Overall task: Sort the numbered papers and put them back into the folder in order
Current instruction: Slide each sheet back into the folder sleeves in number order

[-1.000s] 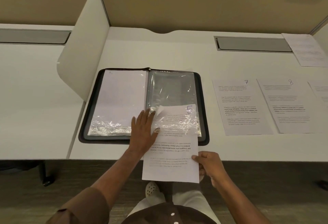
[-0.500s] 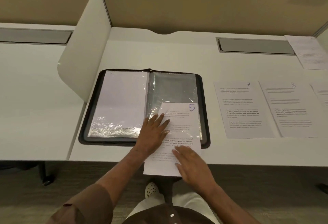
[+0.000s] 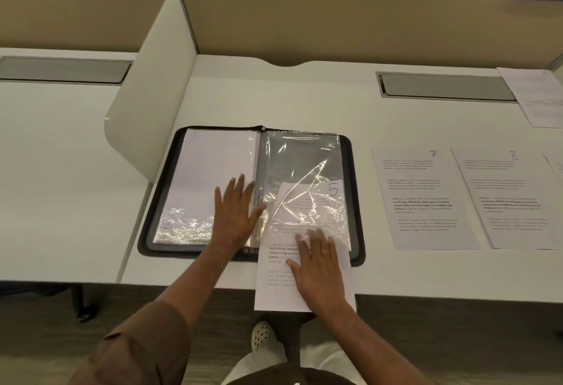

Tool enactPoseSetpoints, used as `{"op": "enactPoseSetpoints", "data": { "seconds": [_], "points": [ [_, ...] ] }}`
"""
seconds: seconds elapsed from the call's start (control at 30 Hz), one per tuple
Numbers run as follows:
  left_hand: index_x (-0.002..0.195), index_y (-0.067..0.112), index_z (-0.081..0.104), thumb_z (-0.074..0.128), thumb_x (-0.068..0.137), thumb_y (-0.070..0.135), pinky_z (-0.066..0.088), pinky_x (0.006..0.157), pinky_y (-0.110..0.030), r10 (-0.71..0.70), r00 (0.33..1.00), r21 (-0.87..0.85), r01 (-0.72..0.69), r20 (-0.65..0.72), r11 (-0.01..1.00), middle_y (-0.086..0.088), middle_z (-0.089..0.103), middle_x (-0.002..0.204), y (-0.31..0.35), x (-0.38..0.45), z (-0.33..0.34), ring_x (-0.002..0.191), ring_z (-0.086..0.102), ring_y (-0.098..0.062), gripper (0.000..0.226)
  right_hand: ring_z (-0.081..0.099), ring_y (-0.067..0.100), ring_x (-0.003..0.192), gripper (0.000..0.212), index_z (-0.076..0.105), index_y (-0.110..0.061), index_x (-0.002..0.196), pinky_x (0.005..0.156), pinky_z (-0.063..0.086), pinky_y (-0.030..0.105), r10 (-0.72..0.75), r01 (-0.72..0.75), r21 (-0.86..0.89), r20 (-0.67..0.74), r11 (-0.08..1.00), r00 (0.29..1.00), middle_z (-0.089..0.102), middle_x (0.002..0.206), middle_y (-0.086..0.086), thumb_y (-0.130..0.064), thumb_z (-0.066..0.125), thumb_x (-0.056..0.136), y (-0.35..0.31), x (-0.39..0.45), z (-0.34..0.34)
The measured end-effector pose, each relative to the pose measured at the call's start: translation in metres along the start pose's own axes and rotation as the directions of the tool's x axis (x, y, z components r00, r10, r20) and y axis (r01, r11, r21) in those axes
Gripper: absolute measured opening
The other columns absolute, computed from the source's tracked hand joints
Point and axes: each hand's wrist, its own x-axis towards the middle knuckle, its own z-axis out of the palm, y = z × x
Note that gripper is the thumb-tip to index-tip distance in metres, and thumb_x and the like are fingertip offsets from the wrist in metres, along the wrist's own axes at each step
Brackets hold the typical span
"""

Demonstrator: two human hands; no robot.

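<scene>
A black zip folder (image 3: 357, 201) lies open on the white desk, with clear plastic sleeves on both sides. The left sleeve (image 3: 201, 177) holds a white sheet. The paper marked 5 (image 3: 307, 207) sits part way inside the right sleeve, and its lower half hangs over the desk's front edge. My left hand (image 3: 236, 214) lies flat with spread fingers across the folder's spine. My right hand (image 3: 320, 268) presses flat on the lower part of paper 5. Paper 7 (image 3: 423, 198) and paper 8 (image 3: 511, 198) lie side by side right of the folder.
Another sheet (image 3: 557, 165) shows at the right frame edge, and one more (image 3: 539, 95) lies at the far right back. A white divider panel (image 3: 152, 95) stands left of the folder. A grey cable tray lid (image 3: 444, 85) sits behind the papers.
My right hand let go of the paper's bottom corner and now presses flat on it. Paper 5 slid further into the right sleeve. My left hand shifted left onto the spine.
</scene>
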Motion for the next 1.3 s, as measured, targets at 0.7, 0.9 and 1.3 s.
{"op": "enactPoseSetpoints", "data": {
  "seconds": [0.7,0.9,1.3],
  "points": [
    [0.162,0.025,0.007,0.011,0.105,0.057,0.003,0.124,-0.057,-0.041,0.999,0.087,0.040,0.016,0.995,0.000,-0.005,0.170,-0.030,0.002,0.021,0.156,-0.008,-0.020,0.065,0.005,0.017,0.157,0.074,0.023,-0.021,0.160,0.127,-0.001,0.033,-0.144,0.168,0.095,-0.219,0.981,0.965,0.007,0.170,0.004,-0.033,0.062,0.098,-0.001,0.061,0.007],
    [0.162,0.025,0.009,0.011,0.106,0.055,0.005,0.124,-0.057,-0.036,0.999,0.078,0.035,0.005,0.996,-0.001,-0.005,0.170,-0.031,0.003,0.021,0.156,-0.006,-0.021,0.064,0.053,0.013,0.130,0.077,0.038,-0.023,0.147,0.111,0.035,0.029,0.091,-0.355,0.443,0.515,0.823,0.852,0.057,0.132,-0.007,-0.067,0.058,0.088,-0.013,0.068,-0.046],
    [0.162,0.024,0.012,0.015,0.106,0.051,0.009,0.123,-0.060,-0.038,0.999,0.063,0.038,0.005,0.997,0.000,-0.002,0.170,-0.031,0.004,0.020,0.157,-0.003,-0.021,0.062,0.003,0.029,0.157,0.065,0.018,-0.039,0.160,0.120,0.011,0.064,-0.197,0.206,-0.034,0.186,0.978,0.963,0.006,0.170,0.004,-0.066,0.012,0.101,-0.018,0.150,0.000]
  ]
}}
